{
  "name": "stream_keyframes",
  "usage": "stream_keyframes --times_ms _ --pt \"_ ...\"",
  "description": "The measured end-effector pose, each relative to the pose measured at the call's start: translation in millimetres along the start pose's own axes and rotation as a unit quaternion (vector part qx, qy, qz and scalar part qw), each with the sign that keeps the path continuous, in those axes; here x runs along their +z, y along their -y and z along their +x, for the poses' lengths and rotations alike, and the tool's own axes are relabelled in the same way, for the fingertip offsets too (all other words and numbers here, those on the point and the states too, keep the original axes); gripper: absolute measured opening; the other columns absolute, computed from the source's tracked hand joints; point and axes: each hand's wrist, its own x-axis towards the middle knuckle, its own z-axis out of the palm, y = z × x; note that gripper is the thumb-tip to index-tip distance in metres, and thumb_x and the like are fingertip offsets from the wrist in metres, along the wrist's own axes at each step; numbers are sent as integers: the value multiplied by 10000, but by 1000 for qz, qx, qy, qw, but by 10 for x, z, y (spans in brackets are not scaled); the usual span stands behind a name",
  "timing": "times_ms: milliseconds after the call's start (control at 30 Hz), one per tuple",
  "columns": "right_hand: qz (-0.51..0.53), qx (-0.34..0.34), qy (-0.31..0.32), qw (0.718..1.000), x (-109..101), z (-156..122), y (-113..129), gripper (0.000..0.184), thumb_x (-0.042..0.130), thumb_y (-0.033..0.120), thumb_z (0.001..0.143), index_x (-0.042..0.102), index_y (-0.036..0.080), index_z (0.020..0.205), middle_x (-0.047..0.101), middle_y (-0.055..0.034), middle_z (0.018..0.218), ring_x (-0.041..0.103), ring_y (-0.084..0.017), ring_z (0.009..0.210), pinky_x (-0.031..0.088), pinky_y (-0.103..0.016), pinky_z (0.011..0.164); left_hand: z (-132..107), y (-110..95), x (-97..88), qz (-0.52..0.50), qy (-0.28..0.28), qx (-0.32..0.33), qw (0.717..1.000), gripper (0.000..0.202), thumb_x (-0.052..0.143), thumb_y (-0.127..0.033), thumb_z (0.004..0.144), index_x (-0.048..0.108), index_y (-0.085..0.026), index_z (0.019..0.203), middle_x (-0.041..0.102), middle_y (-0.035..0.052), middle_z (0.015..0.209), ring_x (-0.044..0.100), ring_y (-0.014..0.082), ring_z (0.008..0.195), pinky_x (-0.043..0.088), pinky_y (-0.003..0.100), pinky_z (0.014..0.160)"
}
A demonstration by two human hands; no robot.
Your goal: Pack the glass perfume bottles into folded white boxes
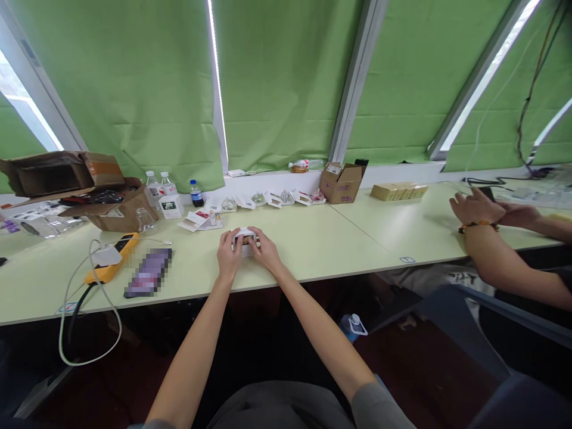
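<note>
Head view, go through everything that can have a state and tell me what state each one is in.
small white box, held between both hands
left hand, closed on the box
right hand, closed on the box
small cardboard box, flaps open
big cardboard box, on its side, open
cola bottle, upright, capped
sill bottle, lying down
blinds, drawn down

- Both bare forearms reach forward from the bottom of the view and converge near the middle.
- Left grip (229, 253): palm turned inward, fingers curled closed.
- Right grip (267, 250): facing the left one, fingers curled inward, fingertips close to the left's.
- Wrists fairly straight; the right sleeve is grey above the elbow.
</note>
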Motion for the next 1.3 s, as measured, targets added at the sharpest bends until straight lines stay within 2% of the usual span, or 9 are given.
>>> stream_keyframes --times_ms 133,300,467,633,800,933,1100,1300 --pt "-8 1 1 1000 -3 -12 8 434 378 372 942 380 275 1365 564 -53 1281 601 -201 1000 526 -319 783 -6 -7 8 7 0 -4 1000 338 467 -418 906 591 -260 1178 559 88 1179 562 216 1092 489 340 865" --pt "-24 35 9 999 27 -10 -43 570 431 361 919 248 226 1441 615 -88 1196 638 -210 919 522 -319 744 -19 -62 -1 39 -19 8 999 353 464 -415 907 586 -258 1198 507 99 1275 532 238 1156 488 355 878" --pt "-46 45 27 998 34 4 -68 442 441 383 919 420 219 1329 651 -82 1136 655 -204 878 507 -310 761 -26 -114 -3 49 -16 51 997 343 461 -391 907 594 -254 1193 443 100 1386 491 261 1221 464 398 948" --pt "-65 58 38 995 33 5 -75 470 535 348 864 447 232 1310 675 -66 1080 657 -199 844 492 -291 738 -20 -138 1 68 10 104 992 361 464 -329 902 562 -251 1241 477 99 1365 357 279 1339 353 473 1077" --pt "-80 86 54 992 54 3 -109 452 558 315 837 497 208 1272 701 -78 999 653 -207 791 462 -274 683 -30 -159 10 87 14 122 989 379 498 -304 880 551 -229 1248 494 124 1330 275 306 1378 267 522 1116" --pt "-98 82 59 990 36 -8 -99 393 512 270 852 533 194 1236 705 -93 1009 655 -220 826 442 -272 691 -42 -175 30 98 16 128 987 415 533 -355 862 545 -207 1250 485 149 1323 292 326 1362 267 531 1107" --pt "-121 77 67 987 3 -22 -92 377 510 216 828 567 195 1200 709 -100 1024 660 -235 854 428 -273 690 -50 -205 43 120 21 131 984 472 570 -412 837 534 -247 1277 488 150 1310 315 349 1338 267 548 1094" --pt "-148 77 72 983 1 -30 -105 373 508 203 833 566 185 1202 711 -112 1016 660 -239 879 432 -278 707 -43 -245 82 137 7 139 981 449 574 -429 830 562 -225 1230 502 162 1300 302 362 1351 255 574 1094"
